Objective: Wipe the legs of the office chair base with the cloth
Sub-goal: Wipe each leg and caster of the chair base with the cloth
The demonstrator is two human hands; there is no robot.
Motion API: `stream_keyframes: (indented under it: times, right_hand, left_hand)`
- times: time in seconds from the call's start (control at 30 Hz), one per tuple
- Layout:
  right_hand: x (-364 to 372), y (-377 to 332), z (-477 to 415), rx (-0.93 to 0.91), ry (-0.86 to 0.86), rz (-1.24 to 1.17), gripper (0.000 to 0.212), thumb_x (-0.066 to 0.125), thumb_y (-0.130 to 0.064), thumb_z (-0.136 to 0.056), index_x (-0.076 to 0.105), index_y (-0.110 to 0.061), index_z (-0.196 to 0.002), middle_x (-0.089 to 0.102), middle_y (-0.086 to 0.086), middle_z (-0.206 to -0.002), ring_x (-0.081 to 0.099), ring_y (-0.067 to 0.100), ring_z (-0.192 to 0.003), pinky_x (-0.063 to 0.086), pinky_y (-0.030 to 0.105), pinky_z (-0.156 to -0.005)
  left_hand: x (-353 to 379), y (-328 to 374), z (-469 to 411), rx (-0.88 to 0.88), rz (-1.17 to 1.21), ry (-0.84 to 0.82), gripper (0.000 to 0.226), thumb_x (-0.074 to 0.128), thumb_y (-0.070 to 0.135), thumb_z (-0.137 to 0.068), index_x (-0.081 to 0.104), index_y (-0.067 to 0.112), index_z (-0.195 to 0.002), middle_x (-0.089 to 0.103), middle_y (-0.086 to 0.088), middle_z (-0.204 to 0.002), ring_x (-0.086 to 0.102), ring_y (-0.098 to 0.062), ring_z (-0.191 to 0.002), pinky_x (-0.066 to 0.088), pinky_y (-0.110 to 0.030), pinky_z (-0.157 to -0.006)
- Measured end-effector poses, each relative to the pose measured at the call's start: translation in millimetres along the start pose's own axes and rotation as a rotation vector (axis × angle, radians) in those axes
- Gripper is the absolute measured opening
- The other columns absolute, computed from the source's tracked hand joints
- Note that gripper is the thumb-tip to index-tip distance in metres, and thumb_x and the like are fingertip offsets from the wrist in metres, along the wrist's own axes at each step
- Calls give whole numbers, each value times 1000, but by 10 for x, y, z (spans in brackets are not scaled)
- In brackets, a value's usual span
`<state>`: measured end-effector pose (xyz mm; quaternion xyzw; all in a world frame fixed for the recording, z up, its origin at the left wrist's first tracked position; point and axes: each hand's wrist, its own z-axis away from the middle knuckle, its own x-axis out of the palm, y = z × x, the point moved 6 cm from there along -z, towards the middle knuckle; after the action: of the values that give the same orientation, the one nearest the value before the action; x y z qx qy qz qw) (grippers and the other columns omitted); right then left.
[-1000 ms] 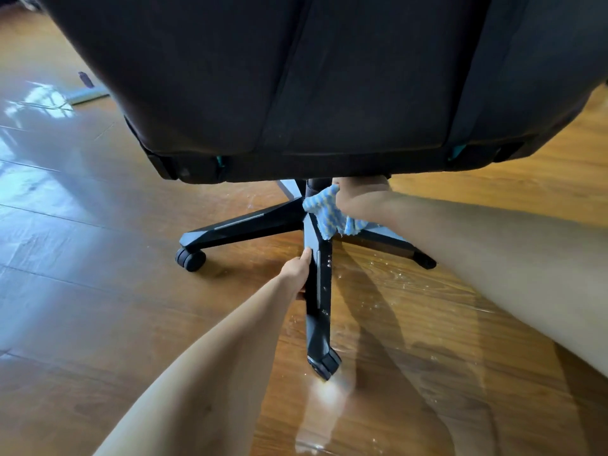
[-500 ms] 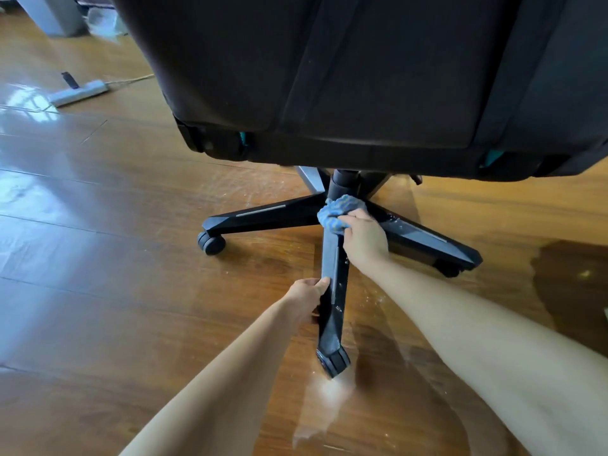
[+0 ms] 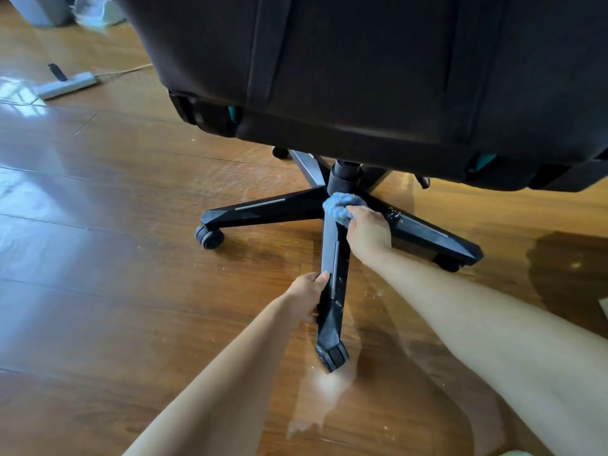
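Note:
The black office chair base spreads star-like under the dark seat [image 3: 362, 77]. Its near leg [image 3: 332, 258] points toward me and ends in a castor [image 3: 332, 355]. My left hand [image 3: 307, 296] grips the left side of that leg about halfway along. My right hand [image 3: 368, 232] presses a bunched blue-and-white cloth [image 3: 339, 205] on the hub end of the leg, just below the central column [image 3: 343, 176]. A left leg [image 3: 263, 210] and a right leg [image 3: 431, 232] reach outward; the right one shows white specks.
The floor is glossy wood with a wet sheen and white flecks near the castor [image 3: 332, 399]. A white power strip [image 3: 65, 85] with a cable lies at the far left. A left castor [image 3: 209, 236] sits at the end of the left leg. A grey object stands top left.
The view has pulled back and shifted right, so more of the base shows. My right hand with the cloth has come out from under the seat onto the hub. My left hand keeps its grip.

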<state>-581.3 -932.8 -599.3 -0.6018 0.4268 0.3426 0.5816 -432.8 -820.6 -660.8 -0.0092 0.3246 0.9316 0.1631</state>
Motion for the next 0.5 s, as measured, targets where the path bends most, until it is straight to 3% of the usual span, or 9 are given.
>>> stream_keyframes:
  times: [0.1, 0.3, 0.4, 0.5]
  right_hand:
    - [-54, 15, -93, 22, -51, -3, 38, 46, -8, -98, 70, -17, -126, 66, 7, -128, 63, 31, -113, 51, 33, -91]
    - [-47, -34, 724, -63, 5, -49, 39, 50, -7, -98, 68, -14, -132, 68, 0, -134, 64, 26, -118, 54, 39, -98]
    - [-78, -53, 705, -51, -19, -29, 37, 49, -5, -95, 73, -16, -122, 73, 4, -122, 66, 32, -110, 55, 38, -90]
    - [-159, -56, 233, -1, -93, 47, 34, 49, -7, -93, 75, -17, -113, 73, 12, -106, 66, 36, -104, 48, 31, -77]
  left_hand:
    - [-11, -10, 40, -6, -9, 9, 60, 41, 51, -111, 30, 27, -165, 50, -12, -158, 58, -38, -135, 48, -52, -100]
    - [-1, -9, 20, 14, 28, 16, 59, 42, 48, -111, 32, 24, -164, 56, -11, -152, 63, -35, -128, 53, -51, -106]
    - [11, -10, 13, 18, 30, 19, 57, 42, 48, -111, 36, 24, -162, 61, -8, -142, 64, -35, -126, 53, -54, -108]
    - [16, -7, 15, 21, 22, 25, 58, 41, 49, -111, 36, 24, -163, 57, -10, -149, 63, -35, -126, 52, -55, -109]
